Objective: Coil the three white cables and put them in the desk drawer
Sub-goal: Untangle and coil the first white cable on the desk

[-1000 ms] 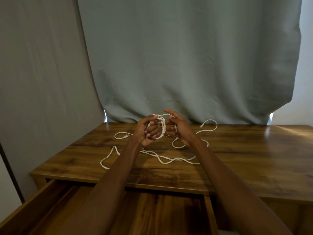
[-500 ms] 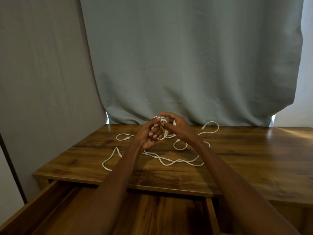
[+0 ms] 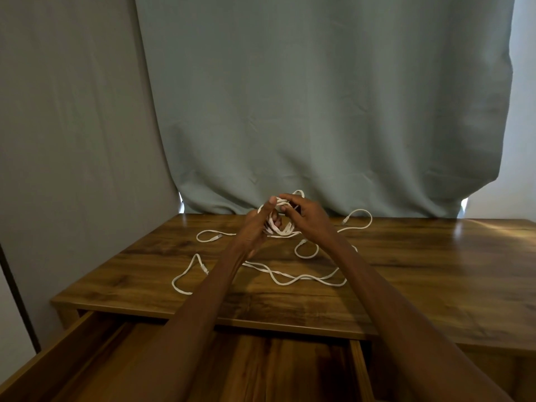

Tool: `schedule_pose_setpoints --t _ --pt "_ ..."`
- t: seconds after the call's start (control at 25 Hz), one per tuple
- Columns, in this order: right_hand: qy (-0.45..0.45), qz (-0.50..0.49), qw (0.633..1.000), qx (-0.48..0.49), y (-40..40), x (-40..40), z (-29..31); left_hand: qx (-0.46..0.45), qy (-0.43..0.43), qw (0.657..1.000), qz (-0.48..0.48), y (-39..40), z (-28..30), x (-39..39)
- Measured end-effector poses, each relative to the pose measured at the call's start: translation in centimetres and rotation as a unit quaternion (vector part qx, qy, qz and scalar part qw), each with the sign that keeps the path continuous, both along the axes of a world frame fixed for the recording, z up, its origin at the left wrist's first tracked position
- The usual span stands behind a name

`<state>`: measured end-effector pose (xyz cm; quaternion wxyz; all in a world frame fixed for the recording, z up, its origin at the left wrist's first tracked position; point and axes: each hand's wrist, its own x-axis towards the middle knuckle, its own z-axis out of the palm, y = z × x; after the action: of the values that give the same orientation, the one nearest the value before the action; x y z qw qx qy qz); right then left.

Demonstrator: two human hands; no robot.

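A small coil of white cable (image 3: 280,226) hangs above the far middle of the wooden desk (image 3: 420,274). My left hand (image 3: 255,227) grips the coil from the left, thumb up over its top. My right hand (image 3: 304,217) pinches the cable's end at the coil's upper right. Loose white cables lie on the desk: one (image 3: 290,278) snakes below my wrists from a loop at the left, another (image 3: 359,220) curls at the back right, and a short end (image 3: 208,237) lies at the left. How the strands join is unclear. The open drawer (image 3: 290,369) is below, partly hidden by my forearms.
A grey-green curtain (image 3: 319,111) hangs right behind the desk, with a grey wall (image 3: 72,140) to the left. The drawer's left wall (image 3: 58,352) and right wall (image 3: 358,369) frame its bare wooden bottom.
My hands have lifted slightly and closed in on the coil. My right hand has brought the cable's end over the top of the coil. The loose cables on the desk lie as before.
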<state>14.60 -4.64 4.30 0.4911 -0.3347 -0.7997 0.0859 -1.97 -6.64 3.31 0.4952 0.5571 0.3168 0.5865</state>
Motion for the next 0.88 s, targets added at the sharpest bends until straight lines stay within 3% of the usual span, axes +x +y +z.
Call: schedule_pose_setpoints --t 0.16,0.44,0.64,0.88 --pt "-0.036 0.009 0.999 -0.009 -0.2 -0.5 -0.3 -0.019 -0.041 0.999 0.008 0.1 0.1 0.6" --pt "-0.135 0.041 0.986 -0.093 -0.7 0.1 2.2 -0.045 -0.103 0.985 -0.13 0.8 -1.2 -0.2" --pt "-0.109 0.1 0.979 -0.14 -0.9 0.0 2.8 -0.039 -0.123 0.975 -0.182 0.6 -0.8 -0.4" --pt "-0.096 0.055 0.99 -0.091 -0.7 -0.3 2.1 -0.056 -0.12 0.991 -0.013 1.7 -1.0 -0.3"
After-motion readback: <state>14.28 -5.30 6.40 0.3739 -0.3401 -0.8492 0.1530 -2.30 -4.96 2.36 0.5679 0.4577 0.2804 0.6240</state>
